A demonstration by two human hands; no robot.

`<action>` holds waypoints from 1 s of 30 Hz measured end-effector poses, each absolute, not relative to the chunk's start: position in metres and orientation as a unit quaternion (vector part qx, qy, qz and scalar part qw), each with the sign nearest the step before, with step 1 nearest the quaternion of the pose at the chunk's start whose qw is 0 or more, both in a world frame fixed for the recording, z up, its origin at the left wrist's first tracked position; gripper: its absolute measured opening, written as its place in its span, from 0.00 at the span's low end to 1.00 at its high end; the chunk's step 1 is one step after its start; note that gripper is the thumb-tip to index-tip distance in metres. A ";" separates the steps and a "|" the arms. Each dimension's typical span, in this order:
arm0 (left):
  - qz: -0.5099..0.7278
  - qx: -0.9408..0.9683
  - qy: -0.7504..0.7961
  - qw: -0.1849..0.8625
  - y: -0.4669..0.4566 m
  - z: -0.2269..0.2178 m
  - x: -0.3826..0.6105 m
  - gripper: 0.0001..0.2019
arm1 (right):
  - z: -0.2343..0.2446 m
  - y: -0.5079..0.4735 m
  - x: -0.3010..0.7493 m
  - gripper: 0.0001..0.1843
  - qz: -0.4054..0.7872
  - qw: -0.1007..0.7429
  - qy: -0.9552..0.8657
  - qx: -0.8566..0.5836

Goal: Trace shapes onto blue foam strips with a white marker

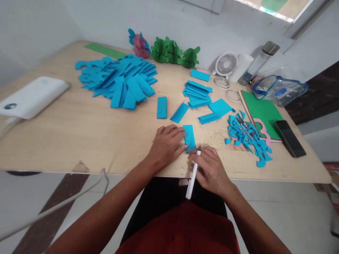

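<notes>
My left hand [167, 144] lies flat with fingers together, pressing down a small folded blue paper strip [189, 137] near the table's front edge. My right hand [210, 170] is closed around a white marker pen [193, 173], its dark tip touching the lower edge of that strip. Curved pen lines show on the strip. Two loose blue strips [162, 107] lie just beyond my hands.
A big heap of cut blue shapes [119, 78] sits at the back left, a stack of blue strips [197, 93] at centre. Blue scraps with scissors [247, 135], green paper [262, 112], a phone [290, 138], tape rolls, a small fan [226, 64], a bottle and a white device [30, 97] surround them.
</notes>
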State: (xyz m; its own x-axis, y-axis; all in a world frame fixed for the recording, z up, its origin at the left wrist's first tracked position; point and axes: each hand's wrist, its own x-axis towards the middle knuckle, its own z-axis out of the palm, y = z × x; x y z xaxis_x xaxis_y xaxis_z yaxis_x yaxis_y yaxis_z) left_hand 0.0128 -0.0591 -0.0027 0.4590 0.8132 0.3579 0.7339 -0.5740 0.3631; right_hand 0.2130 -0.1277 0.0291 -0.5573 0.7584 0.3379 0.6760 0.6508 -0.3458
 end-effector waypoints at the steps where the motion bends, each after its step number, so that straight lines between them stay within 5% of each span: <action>1: 0.252 0.851 0.455 0.077 -0.059 -0.003 0.013 0.13 | 0.029 -0.128 0.213 0.14 0.088 0.234 -0.878 -0.408; 30: 0.247 0.852 0.455 0.081 -0.059 -0.002 0.012 0.14 | 0.031 -0.127 0.213 0.14 0.105 0.226 -0.883 -0.398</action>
State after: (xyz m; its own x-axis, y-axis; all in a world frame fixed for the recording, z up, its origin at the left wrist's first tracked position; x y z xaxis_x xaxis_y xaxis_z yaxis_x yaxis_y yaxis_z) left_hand 0.0125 -0.0586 -0.0023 0.4648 0.8143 0.3477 0.7347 -0.5738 0.3619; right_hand 0.2131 -0.1266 0.0307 -0.5813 0.7504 0.3146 0.6557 0.6610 -0.3650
